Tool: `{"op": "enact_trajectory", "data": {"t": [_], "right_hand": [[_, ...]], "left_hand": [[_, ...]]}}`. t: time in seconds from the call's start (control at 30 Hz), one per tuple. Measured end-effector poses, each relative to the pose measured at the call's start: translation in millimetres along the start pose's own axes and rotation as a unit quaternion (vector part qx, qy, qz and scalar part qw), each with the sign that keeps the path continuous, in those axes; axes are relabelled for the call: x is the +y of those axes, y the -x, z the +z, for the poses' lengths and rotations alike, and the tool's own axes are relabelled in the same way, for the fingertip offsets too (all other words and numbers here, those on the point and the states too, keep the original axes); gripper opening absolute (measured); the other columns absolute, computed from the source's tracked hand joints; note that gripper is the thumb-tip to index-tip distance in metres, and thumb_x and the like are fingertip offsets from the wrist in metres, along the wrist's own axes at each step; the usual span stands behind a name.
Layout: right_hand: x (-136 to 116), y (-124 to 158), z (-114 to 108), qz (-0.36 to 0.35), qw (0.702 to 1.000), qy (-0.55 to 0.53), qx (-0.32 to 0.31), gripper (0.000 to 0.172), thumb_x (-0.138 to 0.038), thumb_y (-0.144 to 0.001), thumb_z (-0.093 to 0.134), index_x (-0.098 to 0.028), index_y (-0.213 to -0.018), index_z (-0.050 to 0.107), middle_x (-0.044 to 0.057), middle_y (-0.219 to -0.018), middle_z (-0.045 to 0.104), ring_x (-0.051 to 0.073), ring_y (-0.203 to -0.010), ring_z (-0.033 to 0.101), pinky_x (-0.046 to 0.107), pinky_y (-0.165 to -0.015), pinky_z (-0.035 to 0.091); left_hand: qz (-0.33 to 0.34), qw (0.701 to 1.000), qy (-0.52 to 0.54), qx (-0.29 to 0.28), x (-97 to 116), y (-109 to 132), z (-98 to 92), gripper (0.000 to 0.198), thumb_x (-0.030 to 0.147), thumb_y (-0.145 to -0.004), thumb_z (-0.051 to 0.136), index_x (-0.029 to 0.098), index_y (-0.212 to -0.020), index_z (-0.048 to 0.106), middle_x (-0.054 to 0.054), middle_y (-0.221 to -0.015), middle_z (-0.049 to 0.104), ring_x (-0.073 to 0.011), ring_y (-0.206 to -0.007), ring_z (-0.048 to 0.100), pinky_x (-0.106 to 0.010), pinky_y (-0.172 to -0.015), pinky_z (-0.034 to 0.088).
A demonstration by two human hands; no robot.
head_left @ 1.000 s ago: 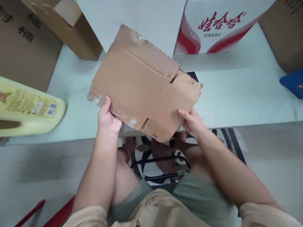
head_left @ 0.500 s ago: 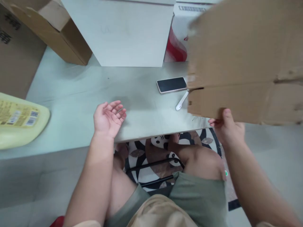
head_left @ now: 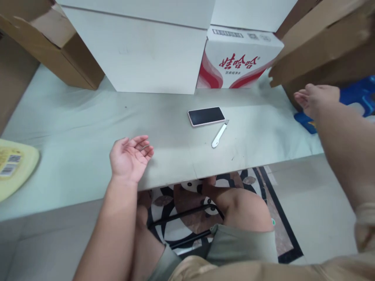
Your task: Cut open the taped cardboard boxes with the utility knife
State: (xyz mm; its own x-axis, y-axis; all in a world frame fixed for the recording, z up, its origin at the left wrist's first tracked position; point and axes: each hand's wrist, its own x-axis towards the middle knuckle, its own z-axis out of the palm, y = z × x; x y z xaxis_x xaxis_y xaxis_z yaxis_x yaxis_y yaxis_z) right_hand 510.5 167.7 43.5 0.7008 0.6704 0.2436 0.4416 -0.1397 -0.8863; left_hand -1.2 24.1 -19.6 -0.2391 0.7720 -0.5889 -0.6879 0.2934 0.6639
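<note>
My left hand (head_left: 129,159) hovers palm up over the near part of the table, fingers loosely spread, nothing in it. Out to the right, my right hand (head_left: 318,99) is blurred, its fingers partly curled in front of a brown cardboard piece (head_left: 319,47) with a torn left edge. Whether it still grips that cardboard I cannot make out. Between my hands lies a phone (head_left: 206,116), screen dark. Touching or almost touching its lower right corner is a white-handled utility knife (head_left: 219,134), blade pointing up and right.
White boxes (head_left: 140,54) stand along the back, beside a red-and-white printed carton (head_left: 240,62). An open brown box (head_left: 79,58) is at back left. A yellow bottle (head_left: 17,166) lies at the left edge. Blue packaging (head_left: 360,95) sits beyond my right hand on the pale table (head_left: 164,117).
My right hand has moved right and away from me, taking the cardboard from in front of the printed carton to the right side. The view has shifted; my left hand stays palm up.
</note>
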Motion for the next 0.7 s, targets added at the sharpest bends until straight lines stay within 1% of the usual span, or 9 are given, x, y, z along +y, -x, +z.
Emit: {"op": "enact_trajectory", "data": {"t": [0.07, 0.1, 0.17, 0.3, 0.4, 0.47, 0.53, 0.63, 0.7], "right_hand": [[-6, 4, 13, 0.066, 0.997, 0.020, -0.022, 0.025, 0.002, -0.093, 0.051, -0.018, -0.078, 0.050, 0.003, -0.074, 0.062, 0.008, -0.062, 0.065, 0.031, -0.065, 0.056], [-6, 13, 17, 0.096, 0.994, 0.028, -0.037, 0.024, 0.001, -0.093, 0.053, -0.017, -0.078, 0.051, 0.003, -0.073, 0.062, 0.008, -0.063, 0.066, 0.030, -0.067, 0.056], [-7, 36, 20, 0.121, 0.990, 0.039, -0.066, 0.023, 0.002, -0.092, 0.055, -0.017, -0.078, 0.053, 0.003, -0.072, 0.063, 0.009, -0.063, 0.067, 0.030, -0.069, 0.056], [-16, 80, 29, 0.131, 0.982, 0.053, -0.128, 0.020, 0.000, -0.091, 0.056, -0.017, -0.082, 0.055, 0.001, -0.070, 0.063, 0.010, -0.062, 0.066, 0.030, -0.071, 0.056], [-36, 108, 52, 0.105, 0.974, 0.065, -0.190, 0.013, -0.003, -0.091, 0.059, -0.016, -0.086, 0.060, 0.002, -0.074, 0.067, 0.012, -0.064, 0.067, 0.030, -0.070, 0.056], [-55, 132, 78, 0.070, 0.965, 0.069, -0.242, 0.011, -0.005, -0.090, 0.060, -0.016, -0.089, 0.064, 0.004, -0.079, 0.070, 0.013, -0.067, 0.067, 0.030, -0.069, 0.055], [-77, 163, 112, 0.009, 0.946, 0.078, -0.314, 0.011, -0.007, -0.090, 0.061, -0.016, -0.093, 0.067, 0.005, -0.085, 0.073, 0.015, -0.070, 0.069, 0.031, -0.069, 0.055], [-114, 219, 175, -0.115, 0.896, 0.091, -0.420, 0.014, -0.011, -0.089, 0.064, -0.018, -0.099, 0.071, 0.006, -0.090, 0.075, 0.018, -0.077, 0.071, 0.036, -0.077, 0.058], [-141, 258, 222, -0.214, 0.854, 0.097, -0.464, 0.017, -0.014, -0.087, 0.066, -0.018, -0.103, 0.073, 0.007, -0.094, 0.076, 0.020, -0.082, 0.072, 0.043, -0.088, 0.059]], "left_hand": [[0.005, 1.000, 0.009, -0.014, 2, -4, -2.9, 0.034, 0.042, -0.086, 0.050, 0.016, -0.078, 0.071, -0.007, -0.064, 0.065, -0.0151, -0.054, 0.063, -0.025, -0.053, 0.055], [0.007, 1.000, 0.014, -0.020, 3, -5, -5.4, 0.033, 0.043, -0.085, 0.052, 0.017, -0.078, 0.072, -0.007, -0.064, 0.065, -0.0150, -0.054, 0.063, -0.025, -0.054, 0.055], [0.015, 0.999, 0.023, -0.034, 7, -8, -11.8, 0.031, 0.043, -0.084, 0.054, 0.019, -0.078, 0.072, -0.007, -0.065, 0.065, -0.0158, -0.057, 0.063, -0.027, -0.056, 0.055], [0.031, 0.997, 0.037, -0.053, 15, -6, -25.5, 0.028, 0.043, -0.083, 0.054, 0.022, -0.076, 0.071, -0.007, -0.067, 0.065, -0.0177, -0.060, 0.062, -0.030, -0.060, 0.056], [0.035, 0.996, 0.065, -0.045, 22, 2, -34.6, 0.028, 0.042, -0.083, 0.053, 0.021, -0.073, 0.069, -0.005, -0.065, 0.062, -0.0152, -0.057, 0.060, -0.027, -0.057, 0.053], [0.041, 0.995, 0.088, -0.039, 27, 8, -40.7, 0.028, 0.041, -0.082, 0.053, 0.020, -0.070, 0.066, -0.003, -0.063, 0.059, -0.0135, -0.054, 0.058, -0.025, -0.054, 0.051], [0.044, 0.992, 0.113, -0.031, 32, 13, -47.2, 0.027, 0.039, -0.081, 0.053, 0.019, -0.067, 0.063, -0.002, -0.060, 0.056, -0.0125, -0.052, 0.056, -0.024, -0.052, 0.049], [0.032, 0.988, 0.151, -0.021, 43, 15, -57.4, 0.028, 0.037, -0.083, 0.050, 0.017, -0.065, 0.062, 0.000, -0.058, 0.055, -0.0110, -0.051, 0.056, -0.023, -0.052, 0.048], [0.026, 0.983, 0.181, -0.008, 50, 13, -63.8, 0.029, 0.036, -0.083, 0.049, 0.017, -0.065, 0.061, 0.001, -0.057, 0.053, -0.0098, -0.049, 0.054, -0.022, -0.052, 0.047]]}}
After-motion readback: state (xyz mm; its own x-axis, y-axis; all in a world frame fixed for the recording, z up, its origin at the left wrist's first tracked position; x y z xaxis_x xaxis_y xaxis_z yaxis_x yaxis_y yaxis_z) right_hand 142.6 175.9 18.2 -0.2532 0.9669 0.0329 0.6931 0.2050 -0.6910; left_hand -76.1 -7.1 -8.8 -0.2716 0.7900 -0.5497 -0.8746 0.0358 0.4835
